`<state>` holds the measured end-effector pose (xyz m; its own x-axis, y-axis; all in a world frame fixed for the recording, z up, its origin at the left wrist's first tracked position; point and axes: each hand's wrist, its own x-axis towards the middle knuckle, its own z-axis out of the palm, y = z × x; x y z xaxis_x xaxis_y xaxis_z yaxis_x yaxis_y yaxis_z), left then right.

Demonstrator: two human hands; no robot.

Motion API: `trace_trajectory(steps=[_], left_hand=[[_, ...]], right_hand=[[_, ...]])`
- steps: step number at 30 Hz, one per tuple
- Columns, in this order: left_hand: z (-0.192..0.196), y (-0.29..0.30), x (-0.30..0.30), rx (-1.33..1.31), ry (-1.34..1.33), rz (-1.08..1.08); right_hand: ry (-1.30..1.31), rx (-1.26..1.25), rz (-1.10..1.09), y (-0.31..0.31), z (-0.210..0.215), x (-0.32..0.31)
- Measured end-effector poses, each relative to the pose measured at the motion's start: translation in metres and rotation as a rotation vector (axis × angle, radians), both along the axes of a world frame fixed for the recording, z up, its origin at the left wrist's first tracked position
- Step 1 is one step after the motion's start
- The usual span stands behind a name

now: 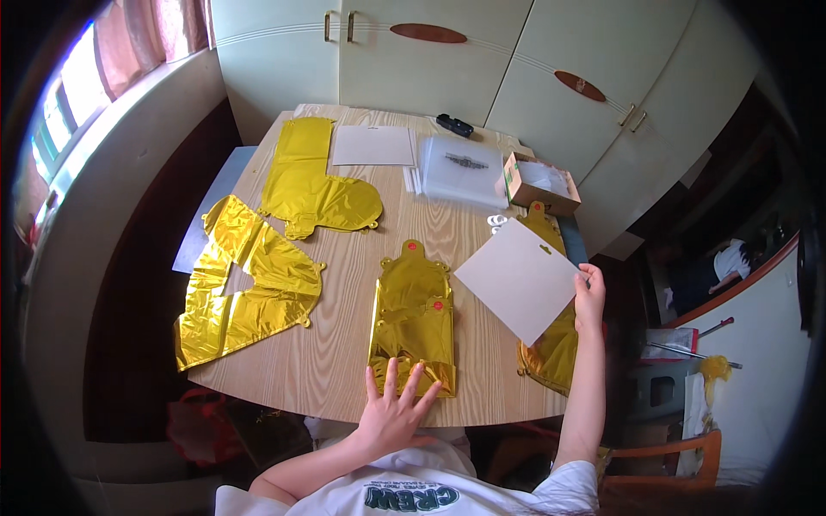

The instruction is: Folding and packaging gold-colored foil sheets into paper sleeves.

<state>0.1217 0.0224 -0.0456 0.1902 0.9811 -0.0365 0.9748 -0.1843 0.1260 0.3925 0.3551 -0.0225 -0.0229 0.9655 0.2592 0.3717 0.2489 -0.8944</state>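
A folded gold foil balloon (413, 328) lies near the front middle of the table, with small red spots on its tabs. My left hand (396, 411) rests on its near end, fingers spread flat. Off to the right, my right hand (590, 299) pinches the edge of a pale square card (514, 279) that has a hanger hole. Partly under this card lies another gold foil balloon (555, 354). Two more flat foil balloons spread over the left side: an L-shaped one (297, 176) and an angular one with an opening in its middle (288, 288).
At the back of the wooden table (344, 344) are a stack of pale cards (372, 148), clear plastic bags (456, 181), a black object (454, 125) and a cardboard box (551, 202) with white material inside. Cabinets (430, 69) stand behind, a chair (671, 460) at lower right.
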Motion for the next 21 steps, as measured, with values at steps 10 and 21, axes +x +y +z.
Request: trace_trajectory(steps=[10,21], left_hand=[[0.003,0.001,0.002,0.023,0.0,0.0],[-0.002,0.005,0.006,0.009,0.016,-0.014]], right_hand=[[-0.968,0.494,-0.035,-0.06,-0.019,-0.022],[-0.719,0.574,0.915,-0.176,-0.038,-0.082]])
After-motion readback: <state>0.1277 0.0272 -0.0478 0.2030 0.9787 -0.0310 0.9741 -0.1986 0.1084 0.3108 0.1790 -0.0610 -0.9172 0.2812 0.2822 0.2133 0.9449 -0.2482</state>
